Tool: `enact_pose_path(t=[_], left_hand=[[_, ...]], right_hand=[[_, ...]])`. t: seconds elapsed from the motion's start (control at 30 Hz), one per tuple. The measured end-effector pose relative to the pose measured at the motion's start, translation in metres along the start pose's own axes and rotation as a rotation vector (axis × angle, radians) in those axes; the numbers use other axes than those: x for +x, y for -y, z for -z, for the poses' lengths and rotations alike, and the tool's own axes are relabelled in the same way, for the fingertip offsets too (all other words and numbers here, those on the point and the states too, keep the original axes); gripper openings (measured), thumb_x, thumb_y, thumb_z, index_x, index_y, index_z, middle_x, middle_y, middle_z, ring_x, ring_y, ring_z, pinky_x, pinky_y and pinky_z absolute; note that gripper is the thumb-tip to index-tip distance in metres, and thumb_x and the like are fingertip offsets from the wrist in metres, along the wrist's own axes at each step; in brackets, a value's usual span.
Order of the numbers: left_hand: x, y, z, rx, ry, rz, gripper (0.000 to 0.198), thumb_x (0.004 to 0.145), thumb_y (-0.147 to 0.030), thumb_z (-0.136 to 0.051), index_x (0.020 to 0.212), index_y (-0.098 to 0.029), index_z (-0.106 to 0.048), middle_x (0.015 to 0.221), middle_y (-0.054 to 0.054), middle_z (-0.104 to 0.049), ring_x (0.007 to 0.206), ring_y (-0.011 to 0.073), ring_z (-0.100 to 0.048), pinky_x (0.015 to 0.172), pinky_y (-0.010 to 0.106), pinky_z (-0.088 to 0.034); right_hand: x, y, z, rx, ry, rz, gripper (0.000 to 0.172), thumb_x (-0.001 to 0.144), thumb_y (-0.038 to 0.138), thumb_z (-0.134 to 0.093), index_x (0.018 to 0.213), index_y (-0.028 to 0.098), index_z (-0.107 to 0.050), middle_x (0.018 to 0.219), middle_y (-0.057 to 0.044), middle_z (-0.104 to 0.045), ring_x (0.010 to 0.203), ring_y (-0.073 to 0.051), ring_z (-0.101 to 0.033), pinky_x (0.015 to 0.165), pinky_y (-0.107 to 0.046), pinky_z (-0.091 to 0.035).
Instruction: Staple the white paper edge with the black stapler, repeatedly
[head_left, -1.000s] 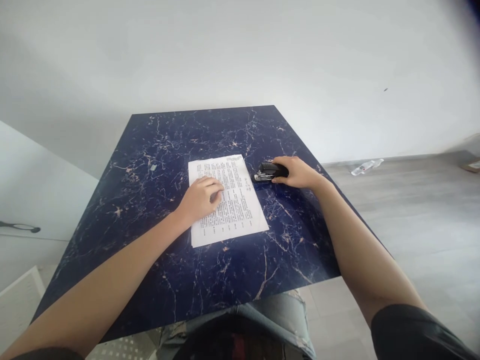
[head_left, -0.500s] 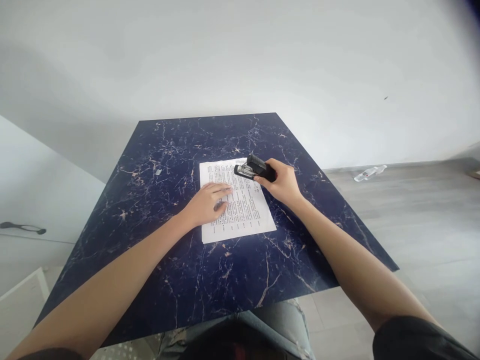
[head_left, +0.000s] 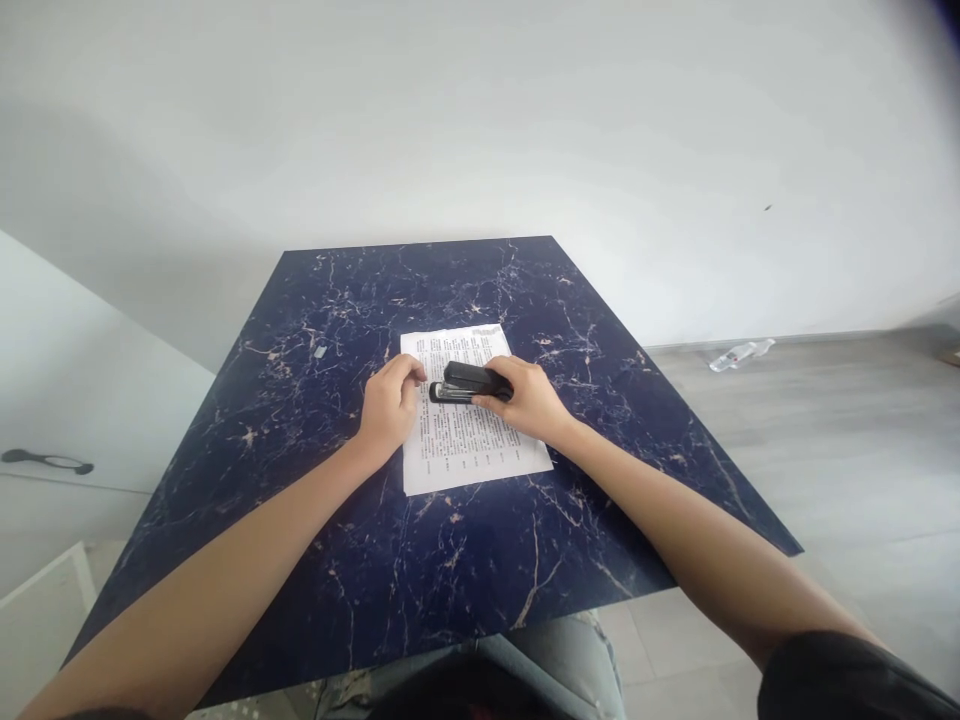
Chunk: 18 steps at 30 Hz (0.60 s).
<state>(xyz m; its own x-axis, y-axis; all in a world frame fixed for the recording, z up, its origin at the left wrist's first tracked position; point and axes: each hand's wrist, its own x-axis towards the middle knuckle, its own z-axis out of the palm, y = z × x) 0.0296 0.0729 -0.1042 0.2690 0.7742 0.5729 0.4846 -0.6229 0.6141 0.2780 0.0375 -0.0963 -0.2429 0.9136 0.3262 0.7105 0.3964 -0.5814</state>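
Note:
My right hand is closed around the rear of a black stapler, held over the middle of the printed paper sheets. The stapler's jaws gape, and its front end points left toward my left hand. That hand rests at the left edge of the sheets with its fingers curled in. Whether those fingers pinch the paper edge is hidden from me. The sheets lie on a dark blue marble-patterned table, slightly uneven at the lower left corner, as if more than one is stacked.
A small pale scrap lies on the table left of the sheets. A clear plastic item sits on the floor by the wall at right. At left stands a white cabinet front with a dark handle. My legs are under the near edge.
My right hand has brought the stapler left and nearer to me, from the top right of the sheets to their middle. My left hand has slid left and curled its fingers.

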Motion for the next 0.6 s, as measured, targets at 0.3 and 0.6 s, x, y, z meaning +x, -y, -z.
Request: enact_pose_path(t=[0.3,0.6], left_hand=[[-0.003,-0.005,0.0,0.016,0.101,0.044,0.016,0.1,-0.028,-0.048,0.091,-0.024,-0.062,0.061,-0.002,-0.054,0.053,0.016,-0.048,0.059,0.033,-0.032],[0.005,0.017,0.0,-0.392,-0.107,0.331,0.033,0.101,-0.035,-0.041,0.079,-0.023,-0.062,0.07,0.002,-0.058,0.067,0.0168,-0.057,0.063,0.031,-0.044]], right_hand=[[0.001,0.005,-0.011,0.037,0.086,0.03,0.02,0.086,0.034,-0.075,0.101,0.026,-0.064,0.096,-0.005,-0.067,0.088,-0.023,-0.061,0.076,-0.038,-0.048],[0.0,0.001,0.003,0.162,-0.022,-0.113,0.029,0.102,0.035,-0.044,0.11,0.025,-0.07,0.103,-0.008,-0.074,0.074,-0.021,-0.066,0.073,-0.041,-0.054]])
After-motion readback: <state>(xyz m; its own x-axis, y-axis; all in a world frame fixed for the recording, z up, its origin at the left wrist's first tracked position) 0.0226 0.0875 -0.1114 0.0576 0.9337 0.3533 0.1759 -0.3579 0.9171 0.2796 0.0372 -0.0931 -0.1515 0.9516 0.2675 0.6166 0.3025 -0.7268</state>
